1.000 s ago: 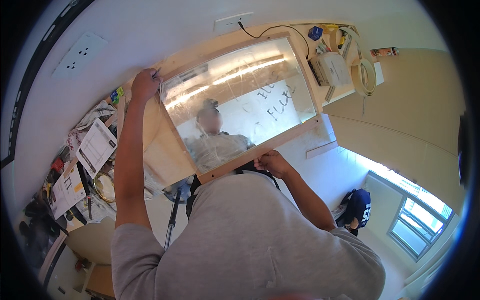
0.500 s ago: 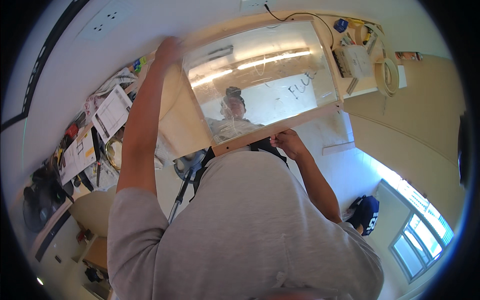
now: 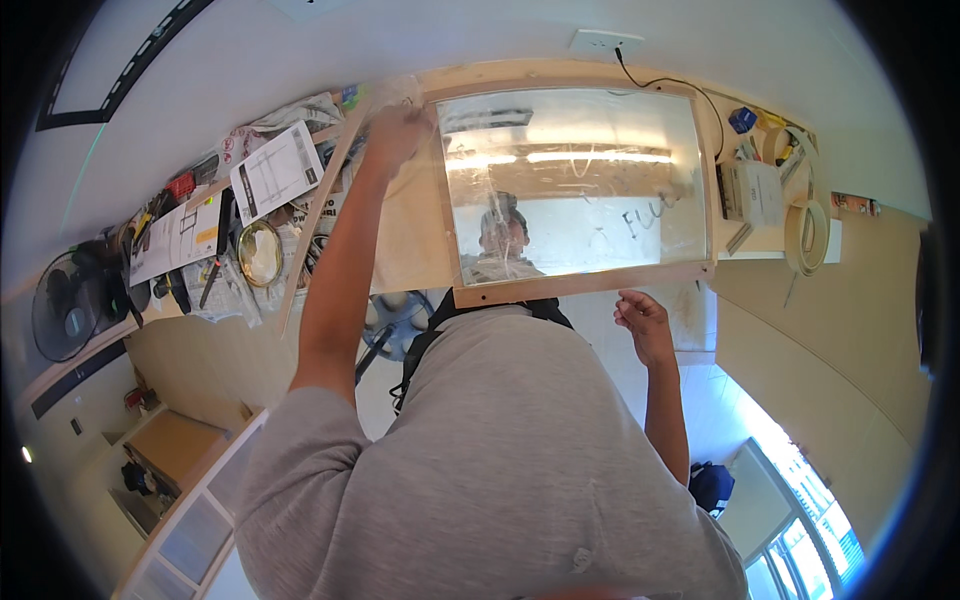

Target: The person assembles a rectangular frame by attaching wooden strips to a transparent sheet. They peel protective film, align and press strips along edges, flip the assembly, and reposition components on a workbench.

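Note:
A wood-framed reflective panel [image 3: 580, 200] lies before me on the pale worktop, with dark handwriting at its right and light streaks reflected across it. Its near wooden rail [image 3: 590, 284] runs close to my waist. Just past the panel's far left corner is my left hand [image 3: 398, 138], its fingers closed on clear plastic film [image 3: 405, 92] that bunches around them. My right hand [image 3: 645, 322] hovers off the near right corner, apart from the rail. Its fingers are loosely bent, and I see nothing in them.
A thin wooden strip [image 3: 318, 215] slants beside my left forearm. Papers [image 3: 278, 170], a yellow tape roll [image 3: 260, 252] and a black fan [image 3: 75, 305] crowd the left. A white box [image 3: 757, 193] and a coil of edging [image 3: 806, 238] sit at right. A blue stool [image 3: 400, 322] stands below.
My view has shifted, so the panel sits lower and further right. My right hand has come away from the near rail, moving right. My left hand stays near the far left corner, less blurred.

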A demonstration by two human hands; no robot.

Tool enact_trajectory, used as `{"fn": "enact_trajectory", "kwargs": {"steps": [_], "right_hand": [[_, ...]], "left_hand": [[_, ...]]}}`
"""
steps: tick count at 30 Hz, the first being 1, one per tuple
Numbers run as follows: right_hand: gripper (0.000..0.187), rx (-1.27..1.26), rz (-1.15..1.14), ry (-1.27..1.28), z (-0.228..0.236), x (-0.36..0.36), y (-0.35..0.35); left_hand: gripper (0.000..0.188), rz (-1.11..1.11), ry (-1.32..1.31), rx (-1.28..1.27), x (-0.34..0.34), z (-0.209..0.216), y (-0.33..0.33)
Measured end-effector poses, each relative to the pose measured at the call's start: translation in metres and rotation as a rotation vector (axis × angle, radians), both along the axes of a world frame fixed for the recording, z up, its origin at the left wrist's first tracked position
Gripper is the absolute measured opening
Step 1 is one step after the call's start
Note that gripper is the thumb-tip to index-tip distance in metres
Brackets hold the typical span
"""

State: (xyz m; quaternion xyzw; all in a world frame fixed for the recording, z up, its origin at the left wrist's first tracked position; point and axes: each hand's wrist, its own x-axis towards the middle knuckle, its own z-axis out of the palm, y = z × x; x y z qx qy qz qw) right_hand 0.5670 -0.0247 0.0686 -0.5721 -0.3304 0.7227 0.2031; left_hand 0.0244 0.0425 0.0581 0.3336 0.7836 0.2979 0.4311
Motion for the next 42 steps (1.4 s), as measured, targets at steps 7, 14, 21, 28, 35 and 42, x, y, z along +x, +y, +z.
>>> {"fn": "enact_trajectory", "kwargs": {"steps": [7,14,21,28,35,42], "right_hand": [[0.022,0.062,0.012,0.268,0.028,-0.126,0.067],[0.02,-0.034,0.02,0.613,0.019,-0.24,0.082],[0.019,-0.054,-0.008,0.7,0.005,-0.253,0.072],[0.017,0.054,0.044,0.628,0.004,-0.251,0.078],[0.017,0.132,0.075,0.575,-0.001,-0.253,0.085],[0.013,0.234,0.34,0.395,0.0,-0.267,0.11]], "left_hand": [[0.04,0.084,-0.829,0.201,0.09,0.032,-0.091],[0.048,0.004,-0.756,0.246,0.125,0.069,-0.1],[0.046,0.127,-0.831,0.251,0.123,0.054,-0.104],[0.041,0.163,-0.874,0.232,0.121,0.043,-0.098],[0.024,-0.054,-0.28,0.4,0.123,0.049,-0.086],[0.021,-0.156,0.043,0.296,0.094,0.079,-0.07]]}}
